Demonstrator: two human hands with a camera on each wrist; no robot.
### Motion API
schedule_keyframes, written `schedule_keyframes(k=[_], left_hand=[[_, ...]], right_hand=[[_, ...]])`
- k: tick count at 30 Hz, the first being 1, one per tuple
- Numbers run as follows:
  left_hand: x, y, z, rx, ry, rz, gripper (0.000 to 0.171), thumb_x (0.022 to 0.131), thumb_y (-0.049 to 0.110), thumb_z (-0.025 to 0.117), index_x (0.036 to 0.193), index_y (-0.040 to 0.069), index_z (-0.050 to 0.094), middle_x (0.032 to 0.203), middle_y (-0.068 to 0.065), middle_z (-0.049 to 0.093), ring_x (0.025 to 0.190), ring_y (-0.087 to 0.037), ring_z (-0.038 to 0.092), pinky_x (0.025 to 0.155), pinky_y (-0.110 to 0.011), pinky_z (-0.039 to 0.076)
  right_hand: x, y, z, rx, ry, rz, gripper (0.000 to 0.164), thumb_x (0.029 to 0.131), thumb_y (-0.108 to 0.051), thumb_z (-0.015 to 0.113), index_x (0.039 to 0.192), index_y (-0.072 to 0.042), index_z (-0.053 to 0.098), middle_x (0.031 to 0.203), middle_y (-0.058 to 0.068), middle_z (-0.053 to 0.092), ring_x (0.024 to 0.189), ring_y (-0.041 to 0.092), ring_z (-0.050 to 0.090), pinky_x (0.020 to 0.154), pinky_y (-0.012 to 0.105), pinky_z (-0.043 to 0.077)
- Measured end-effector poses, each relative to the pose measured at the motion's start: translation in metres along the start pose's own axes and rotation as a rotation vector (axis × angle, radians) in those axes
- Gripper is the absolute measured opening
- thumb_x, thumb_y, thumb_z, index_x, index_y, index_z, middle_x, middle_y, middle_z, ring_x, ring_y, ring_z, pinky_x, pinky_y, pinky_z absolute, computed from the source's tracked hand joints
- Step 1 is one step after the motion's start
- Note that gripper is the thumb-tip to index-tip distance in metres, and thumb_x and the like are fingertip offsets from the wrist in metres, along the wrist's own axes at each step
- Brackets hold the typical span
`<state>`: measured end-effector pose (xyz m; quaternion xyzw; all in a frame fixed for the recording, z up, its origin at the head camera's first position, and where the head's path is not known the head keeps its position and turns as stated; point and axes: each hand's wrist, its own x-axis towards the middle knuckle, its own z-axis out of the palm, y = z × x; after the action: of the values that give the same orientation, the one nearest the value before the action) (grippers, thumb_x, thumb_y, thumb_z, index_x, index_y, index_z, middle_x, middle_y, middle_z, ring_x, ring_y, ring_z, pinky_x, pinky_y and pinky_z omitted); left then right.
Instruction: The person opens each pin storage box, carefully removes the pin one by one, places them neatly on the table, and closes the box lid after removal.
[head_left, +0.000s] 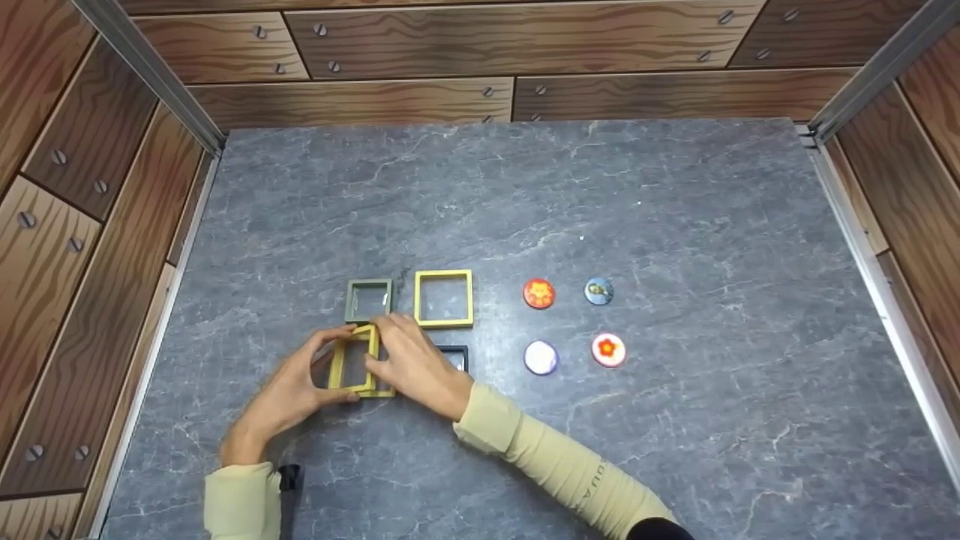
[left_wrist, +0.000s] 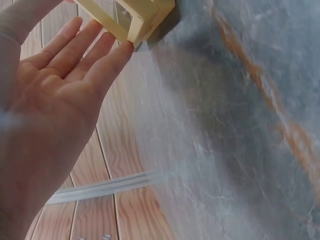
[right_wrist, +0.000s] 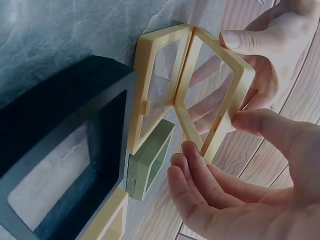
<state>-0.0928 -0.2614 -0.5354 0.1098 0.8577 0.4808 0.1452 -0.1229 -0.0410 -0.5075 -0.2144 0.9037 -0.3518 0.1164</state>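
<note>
A small yellow hinged display frame (head_left: 373, 349) with clear windows stands partly unfolded on the table; in the right wrist view its raised half (right_wrist: 227, 112) leans away from the half on the table (right_wrist: 142, 85). My left hand (head_left: 289, 386) holds the raised half between thumb and fingers at opposite edges. Opposite it, my right hand (head_left: 420, 364) pinches that half's free edge with thumb and fingertips. The left wrist view shows left fingertips against the yellow rim (left_wrist: 145, 20). Behind the hands sits a green frame (head_left: 368, 283); a dark frame (head_left: 465, 360) is partly hidden under my right hand.
Another, larger yellow frame (head_left: 443, 325) lies beyond my right hand. To the right are several round badges: an orange one (head_left: 539, 293), a blue one (head_left: 599, 291), a whitish one (head_left: 541, 358) and a red-flower one (head_left: 608, 350). Wood-patterned walls (head_left: 405, 45) border the grey marbled table (head_left: 712, 262).
</note>
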Motion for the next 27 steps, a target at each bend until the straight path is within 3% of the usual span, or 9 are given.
schedule_keyframes(k=[9,20,27], left_hand=[[0.002,0.007,0.004,0.080,0.011,-0.026,0.081,0.076,0.011,0.095,0.146,0.013,0.054,0.164,-0.009,0.049,0.157,-0.039,0.038,0.129,-0.055,0.035],[0.009,0.017,0.011,0.214,0.037,-0.027,0.076,0.074,0.009,0.096,0.139,0.008,0.058,0.151,-0.013,0.061,0.140,-0.038,0.057,0.117,-0.059,0.049],[0.010,0.023,0.016,0.283,0.043,-0.038,0.074,0.072,0.004,0.096,0.136,0.005,0.059,0.145,-0.016,0.063,0.133,-0.038,0.060,0.114,-0.059,0.050]], right_hand=[[0.001,0.003,0.001,-0.051,0.017,-0.014,0.051,0.098,-0.021,0.075,0.140,0.005,0.061,0.132,0.020,0.070,0.125,0.032,0.066,0.106,0.035,0.061],[0.002,0.011,0.003,-0.337,0.117,-0.108,0.037,0.097,-0.029,0.076,0.120,-0.001,0.071,0.112,0.011,0.074,0.105,0.026,0.065,0.093,0.033,0.057],[0.002,0.013,0.004,-0.394,0.105,-0.088,0.035,0.094,-0.031,0.078,0.116,-0.003,0.073,0.114,0.010,0.073,0.107,0.027,0.062,0.094,0.036,0.056]])
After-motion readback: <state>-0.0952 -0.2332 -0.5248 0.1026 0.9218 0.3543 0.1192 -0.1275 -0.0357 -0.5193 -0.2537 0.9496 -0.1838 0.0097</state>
